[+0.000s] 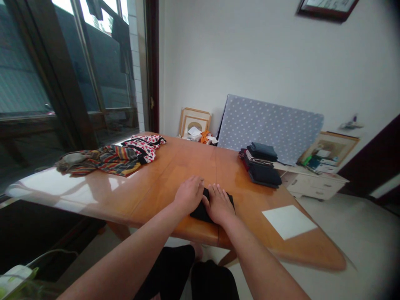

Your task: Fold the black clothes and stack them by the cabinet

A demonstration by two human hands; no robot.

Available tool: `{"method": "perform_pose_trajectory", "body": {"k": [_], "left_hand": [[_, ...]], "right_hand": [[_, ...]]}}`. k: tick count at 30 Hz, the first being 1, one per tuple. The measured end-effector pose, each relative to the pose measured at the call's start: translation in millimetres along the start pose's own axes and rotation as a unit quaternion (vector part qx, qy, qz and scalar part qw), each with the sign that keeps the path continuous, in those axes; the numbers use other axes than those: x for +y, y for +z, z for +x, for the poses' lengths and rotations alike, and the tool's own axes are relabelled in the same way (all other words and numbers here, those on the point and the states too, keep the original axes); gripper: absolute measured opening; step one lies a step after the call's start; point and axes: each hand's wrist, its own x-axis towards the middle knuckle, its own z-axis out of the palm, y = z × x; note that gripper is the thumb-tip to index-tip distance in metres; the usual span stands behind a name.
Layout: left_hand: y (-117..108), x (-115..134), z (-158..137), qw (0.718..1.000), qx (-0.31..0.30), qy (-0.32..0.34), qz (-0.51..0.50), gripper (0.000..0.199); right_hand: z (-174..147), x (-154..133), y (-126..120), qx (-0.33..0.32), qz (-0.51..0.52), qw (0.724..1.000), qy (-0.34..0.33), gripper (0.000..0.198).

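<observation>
A small folded black garment [202,213] lies near the front edge of the wooden table. My right hand [220,203] rests flat on top of it, fingers spread and pointing away from me. At the garment's left side is my left hand [189,195], its fingers stretched toward the far edge and slightly curved, touching the cloth. Both hands partly cover the garment, so its exact kind does not show. To the right stands a stack of folded clothes [261,161] in dark blue, striped and dark red.
A striped garment [117,159] and a red-and-white patterned one [146,146] lie loosely at the table's [178,160] left. A white sheet [289,221] lies at the right. Behind are a polka-dot cloth [265,121], a white cabinet [315,183] and a picture frame [195,112].
</observation>
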Motion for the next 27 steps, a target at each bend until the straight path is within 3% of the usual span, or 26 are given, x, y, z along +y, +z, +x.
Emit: {"method": "perform_pose_trajectory", "body": {"k": [3, 6, 10, 14, 19, 23, 27], "left_hand": [[11.3, 11.3, -6.1, 0.994, -0.09, 0.053, -0.004, 0.046], [20.1, 7.4, -11.7, 0.989, -0.148, 0.014, 0.018, 0.055], [18.5, -2.7, -10.6, 0.987, -0.156, 0.002, 0.044, 0.062], [12.5, 2.6, -3.6, 0.989, -0.119, 0.05, 0.068, 0.06], [19.6, 12.2, -3.8, 0.979, -0.13, 0.117, 0.104, 0.059], [30.7, 6.4, -7.1, 0.972, -0.156, 0.093, 0.148, 0.064], [38.0, 0.1, -7.0, 0.969, -0.151, 0.088, 0.174, 0.066]], "right_hand": [[2.6, 3.7, -1.5, -0.018, 0.02, 1.0, -0.009, 0.065], [10.1, 18.9, -11.3, -0.032, 0.095, 0.995, -0.014, 0.061], [12.1, 55.0, -36.4, 0.078, 0.204, 0.974, 0.064, 0.059], [-3.5, 72.9, -52.7, 0.137, 0.193, 0.967, 0.089, 0.061], [-20.9, 49.4, -42.0, 0.062, 0.107, 0.992, 0.011, 0.063], [-22.5, 37.6, -28.9, -0.019, 0.063, 0.998, -0.001, 0.065], [-21.2, 42.5, -23.0, -0.035, 0.085, 0.996, 0.01, 0.065]]}}
